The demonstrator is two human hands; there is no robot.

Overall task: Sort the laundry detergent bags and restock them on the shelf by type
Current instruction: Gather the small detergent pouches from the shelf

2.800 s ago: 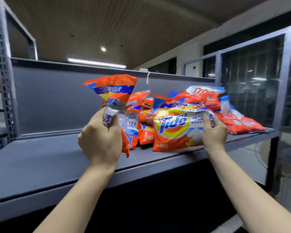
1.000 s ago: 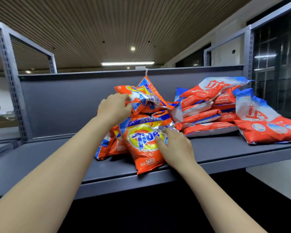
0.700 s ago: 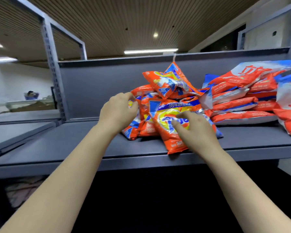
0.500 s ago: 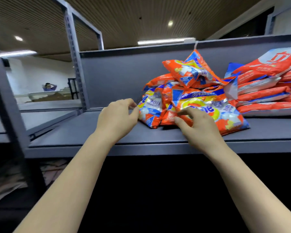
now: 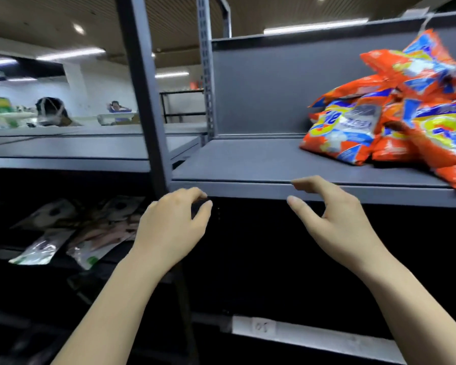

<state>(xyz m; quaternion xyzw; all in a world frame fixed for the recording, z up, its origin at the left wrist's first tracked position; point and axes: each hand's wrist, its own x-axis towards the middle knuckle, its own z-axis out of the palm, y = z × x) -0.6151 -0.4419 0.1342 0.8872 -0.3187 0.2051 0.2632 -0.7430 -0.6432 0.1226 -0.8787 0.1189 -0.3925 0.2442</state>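
Note:
A pile of orange Tide detergent bags (image 5: pixel 395 122) lies on the grey shelf (image 5: pixel 248 164) at the right, cut off by the frame edge. My left hand (image 5: pixel 171 227) hovers in front of the shelf's front lip, fingers curled and apart, holding nothing. My right hand (image 5: pixel 334 222) is level with it, just below the lip, thumb and forefinger spread, also holding nothing. Both hands are clear of the bags, down and to the left of the pile.
A grey upright post (image 5: pixel 145 96) stands left of the shelf bay. Lower left, a dark shelf holds several pale flat packets (image 5: pixel 71 233). A white label strip (image 5: pixel 300 333) runs along a lower shelf edge. People sit far back at the left (image 5: pixel 50 114).
Both hands have come off the Tide bags and drawn back below the shelf edge. The view has swung left, so the pile now sits at the right edge.

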